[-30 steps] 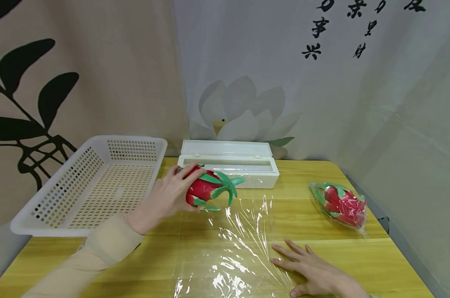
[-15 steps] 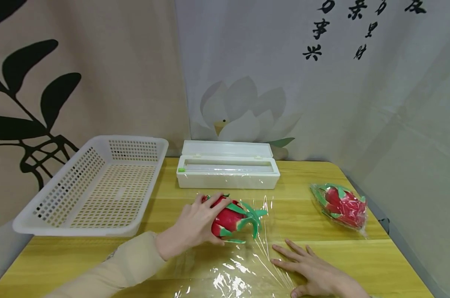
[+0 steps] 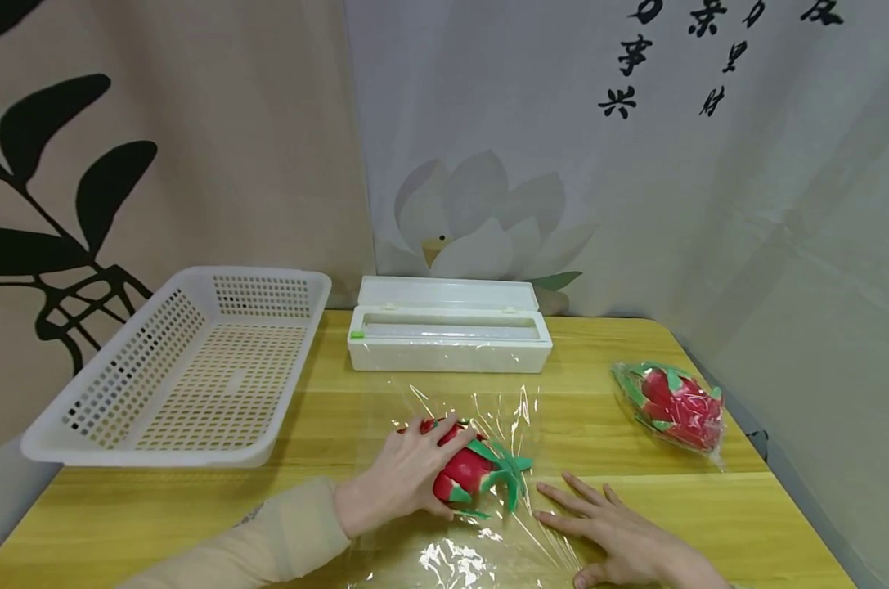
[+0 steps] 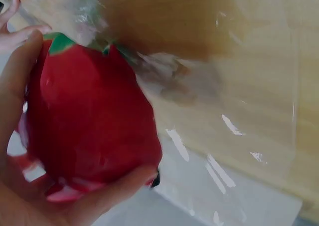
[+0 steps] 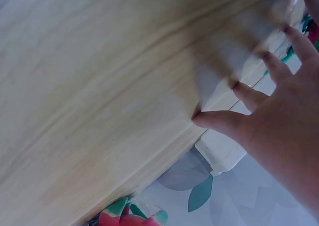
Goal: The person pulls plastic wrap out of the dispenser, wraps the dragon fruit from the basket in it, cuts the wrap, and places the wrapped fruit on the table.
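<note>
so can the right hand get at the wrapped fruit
Probably yes: only table shows between the right hand and the wrapped fruit, though that hand rests at the edge of the film.

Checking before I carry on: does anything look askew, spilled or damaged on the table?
Only the clear film stands out, mildly: creases run between the right hand and the held dragon fruit, so it isn't lying smooth. I see no spill or damage.
</note>
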`<state>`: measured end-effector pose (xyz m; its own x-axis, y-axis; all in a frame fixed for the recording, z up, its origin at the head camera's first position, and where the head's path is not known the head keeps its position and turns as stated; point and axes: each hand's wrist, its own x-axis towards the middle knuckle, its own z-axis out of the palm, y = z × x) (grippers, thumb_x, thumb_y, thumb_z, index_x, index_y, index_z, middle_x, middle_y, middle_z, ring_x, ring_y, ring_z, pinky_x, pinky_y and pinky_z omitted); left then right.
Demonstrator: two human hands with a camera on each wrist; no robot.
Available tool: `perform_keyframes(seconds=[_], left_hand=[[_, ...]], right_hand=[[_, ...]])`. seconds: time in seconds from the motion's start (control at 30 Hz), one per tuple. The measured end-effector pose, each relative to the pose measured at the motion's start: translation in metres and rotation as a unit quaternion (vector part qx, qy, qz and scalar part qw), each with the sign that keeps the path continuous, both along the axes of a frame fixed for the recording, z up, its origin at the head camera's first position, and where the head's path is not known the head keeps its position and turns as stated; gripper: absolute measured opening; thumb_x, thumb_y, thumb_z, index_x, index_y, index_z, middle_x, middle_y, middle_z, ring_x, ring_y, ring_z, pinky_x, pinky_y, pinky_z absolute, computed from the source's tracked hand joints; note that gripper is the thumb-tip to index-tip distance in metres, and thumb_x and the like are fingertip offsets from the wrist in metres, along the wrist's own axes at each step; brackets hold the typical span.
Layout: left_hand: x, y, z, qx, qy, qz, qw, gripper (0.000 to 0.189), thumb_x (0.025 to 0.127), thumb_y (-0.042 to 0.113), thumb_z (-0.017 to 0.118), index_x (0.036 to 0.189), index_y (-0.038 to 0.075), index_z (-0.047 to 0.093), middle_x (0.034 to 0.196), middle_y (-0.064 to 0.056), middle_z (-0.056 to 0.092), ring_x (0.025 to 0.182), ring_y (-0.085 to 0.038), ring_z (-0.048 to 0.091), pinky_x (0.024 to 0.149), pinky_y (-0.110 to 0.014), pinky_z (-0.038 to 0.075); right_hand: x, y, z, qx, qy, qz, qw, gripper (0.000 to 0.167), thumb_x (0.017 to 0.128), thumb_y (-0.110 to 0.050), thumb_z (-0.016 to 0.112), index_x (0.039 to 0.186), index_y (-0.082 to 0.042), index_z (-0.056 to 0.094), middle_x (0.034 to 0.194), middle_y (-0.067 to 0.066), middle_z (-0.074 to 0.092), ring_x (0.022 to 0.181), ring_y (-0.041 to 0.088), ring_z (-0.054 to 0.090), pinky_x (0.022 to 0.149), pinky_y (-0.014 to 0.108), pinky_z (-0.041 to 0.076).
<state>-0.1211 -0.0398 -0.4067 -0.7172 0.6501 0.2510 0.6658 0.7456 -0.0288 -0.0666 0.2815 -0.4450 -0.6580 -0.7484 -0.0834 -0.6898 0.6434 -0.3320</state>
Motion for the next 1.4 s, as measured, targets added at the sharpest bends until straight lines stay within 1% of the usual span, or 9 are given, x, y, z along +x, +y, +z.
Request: perform_keyframes(seconds=[0.37, 0.6, 0.8, 0.87, 1.0, 1.1, 1.17, 1.27, 1.4], left_hand=[[0.000, -0.004, 0.004, -0.047, -0.026, -0.020, 0.9983, 0.100, 0.065, 0.068, 0.072, 0.148, 0.031, 0.029, 0.144, -0.009, 0.046, 0.113, -0.046, 0.057, 0.067, -0.046, 0.060], [0.000, -0.018, -0.002, -0.013, -0.037, -0.036, 0.9986, 0.086, 0.074, 0.059, 0.070, 0.146, 0.030, 0.034, 0.151, -0.009, 0.037, 0.129, -0.044, 0.043, 0.076, -0.057, 0.055], [0.005, -0.036, -0.006, 0.034, -0.060, -0.089, 0.9936, 0.071, 0.083, 0.041, 0.070, 0.145, 0.025, 0.039, 0.157, -0.009, 0.027, 0.140, -0.043, 0.029, 0.086, -0.066, 0.048], [0.009, -0.045, -0.008, 0.054, -0.069, -0.103, 0.9909, 0.069, 0.084, 0.036, 0.070, 0.144, 0.024, 0.040, 0.158, -0.008, 0.024, 0.143, -0.041, 0.025, 0.090, -0.068, 0.045], [0.020, -0.064, -0.015, 0.073, -0.068, -0.112, 0.9886, 0.067, 0.086, 0.031, 0.069, 0.145, 0.024, 0.039, 0.159, -0.008, 0.022, 0.143, -0.039, 0.024, 0.096, -0.066, 0.042], [0.030, -0.078, -0.021, 0.065, -0.053, -0.114, 0.9900, 0.064, 0.086, 0.030, 0.068, 0.144, 0.025, 0.041, 0.158, -0.008, 0.024, 0.141, -0.038, 0.031, 0.101, -0.059, 0.042], [0.035, -0.087, -0.023, 0.063, -0.044, -0.122, 0.9896, 0.061, 0.086, 0.029, 0.068, 0.142, 0.024, 0.045, 0.157, -0.008, 0.027, 0.138, -0.035, 0.037, 0.101, -0.055, 0.043], [0.041, -0.098, -0.025, 0.066, -0.047, -0.147, 0.9858, 0.054, 0.086, 0.029, 0.068, 0.137, 0.024, 0.051, 0.152, -0.003, 0.039, 0.133, -0.027, 0.047, 0.099, -0.050, 0.047], [0.045, -0.109, -0.027, 0.060, -0.107, -0.203, 0.9714, 0.038, 0.091, 0.032, 0.062, 0.129, 0.027, 0.058, 0.142, 0.002, 0.052, 0.129, -0.021, 0.052, 0.097, -0.054, 0.047]], right_hand=[[0.000, 0.000, 0.000, 0.001, 0.002, 0.001, 1.0000, 0.072, 0.084, -0.058, 0.053, 0.147, -0.028, 0.036, 0.158, 0.006, 0.025, 0.134, -0.010, -0.029, 0.087, 0.081, 0.028], [0.003, 0.004, -0.004, -0.007, 0.032, 0.004, 0.9994, 0.071, 0.086, -0.055, 0.054, 0.148, -0.027, 0.034, 0.157, 0.008, 0.027, 0.139, -0.004, -0.024, 0.088, 0.078, 0.032], [0.006, 0.010, -0.009, -0.004, 0.057, -0.001, 0.9984, 0.072, 0.087, -0.053, 0.056, 0.149, -0.026, 0.030, 0.157, 0.008, 0.027, 0.149, 0.024, 0.008, 0.091, 0.074, 0.035], [0.007, 0.011, -0.010, 0.000, 0.045, -0.006, 0.9989, 0.070, 0.089, -0.053, 0.054, 0.150, -0.027, 0.029, 0.158, 0.006, 0.026, 0.149, 0.022, 0.009, 0.095, 0.070, 0.035], [0.007, 0.017, -0.010, -0.021, 0.016, 0.000, 0.9997, 0.066, 0.092, -0.047, 0.053, 0.150, -0.025, 0.030, 0.157, 0.009, 0.028, 0.146, 0.001, -0.007, 0.123, 0.035, 0.003], [0.006, 0.022, -0.007, -0.047, 0.015, 0.013, 0.9987, 0.064, 0.091, -0.043, 0.057, 0.148, -0.021, 0.035, 0.154, 0.011, 0.033, 0.145, -0.002, -0.003, 0.106, 0.002, -0.016], [0.005, 0.025, -0.003, -0.048, 0.022, 0.012, 0.9985, 0.063, 0.089, -0.042, 0.059, 0.145, -0.022, 0.040, 0.153, 0.008, 0.037, 0.147, 0.003, 0.009, 0.108, 0.002, -0.011], [0.003, 0.024, 0.002, -0.039, 0.055, 0.007, 0.9977, 0.057, 0.087, -0.042, 0.062, 0.140, -0.025, 0.047, 0.148, 0.003, 0.045, 0.140, 0.015, 0.036, 0.116, 0.017, 0.020], [0.000, 0.017, 0.005, -0.047, 0.077, 0.028, 0.9955, 0.047, 0.088, -0.039, 0.063, 0.133, -0.028, 0.055, 0.139, -0.001, 0.055, 0.127, 0.023, 0.053, 0.099, 0.039, 0.049]])
